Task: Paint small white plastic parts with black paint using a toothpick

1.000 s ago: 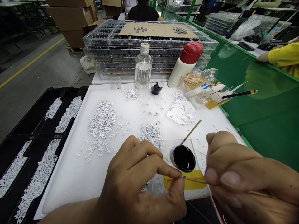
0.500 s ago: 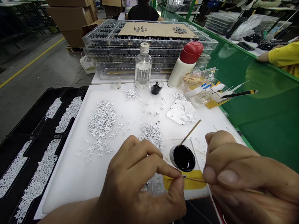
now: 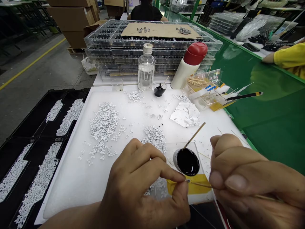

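The left hand (image 3: 145, 184) has its thumb and index finger pinched at the tips around a tiny piece (image 3: 188, 181), which sits low in the view, just on the near side of the pot (image 3: 187, 162) of black liquid and above the yellow tape (image 3: 199, 190). The right hand (image 3: 247, 181) has its fingers closed around a thin stick (image 3: 201, 184), whose tip reaches to the piece (touching it or only just short of it; the detail is too small to tell). The piece itself is mostly covered by the fingers, so a small shift in the pinch could turn it or let it drop, and so little of it shows that a slip might be noticed late. Too much push from the stick could cause the same, or put a mark in the wrong spot if its tip is wet. The open pot seems the larger hazard: it stands so close to the left knuckles that a careless lift could knock it, and a second stick (image 3: 194, 136) leaning up out of it gives a sleeve or finger something to catch. A spill there could run across the white worktop (image 3: 69, 181) to the near pile (image 3: 154, 136) of loose pieces, and possibly the left pile (image 3: 104, 121).
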### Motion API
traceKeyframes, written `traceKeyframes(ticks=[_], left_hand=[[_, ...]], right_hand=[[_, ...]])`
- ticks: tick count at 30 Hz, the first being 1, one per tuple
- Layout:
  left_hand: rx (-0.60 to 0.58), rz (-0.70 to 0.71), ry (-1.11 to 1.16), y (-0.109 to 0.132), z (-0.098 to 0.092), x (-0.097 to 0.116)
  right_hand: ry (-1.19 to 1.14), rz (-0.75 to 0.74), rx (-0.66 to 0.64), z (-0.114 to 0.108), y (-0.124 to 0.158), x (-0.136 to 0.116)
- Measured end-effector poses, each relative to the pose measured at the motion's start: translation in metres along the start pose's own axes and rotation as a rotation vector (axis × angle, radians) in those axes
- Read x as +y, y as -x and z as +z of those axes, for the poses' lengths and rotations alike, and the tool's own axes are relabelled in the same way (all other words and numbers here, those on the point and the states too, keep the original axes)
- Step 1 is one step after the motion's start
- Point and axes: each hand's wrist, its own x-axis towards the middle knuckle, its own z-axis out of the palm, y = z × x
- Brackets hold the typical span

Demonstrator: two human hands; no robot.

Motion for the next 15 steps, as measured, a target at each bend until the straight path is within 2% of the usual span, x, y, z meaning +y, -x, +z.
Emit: traceKeyframes(ticks=[7,9,13,15], left_hand=[[0.0,-0.01,0.004,0.0,-0.002,-0.001],[0.007,-0.015,0.004,0.001,-0.003,-0.002],[0.005,0.007,0.007,0.001,-0.004,-0.003],[0.006,0.021,0.009,0.002,-0.005,-0.003]], right_hand=[[0.044,-0.023,0.061,0.008,0.002,0.002],[0.042,-0.027,0.063,0.005,0.009,0.007],[0.021,-0.039,-0.012,-0.006,0.028,0.017],[0.008,0.015,0.011,-0.011,0.036,0.019]])
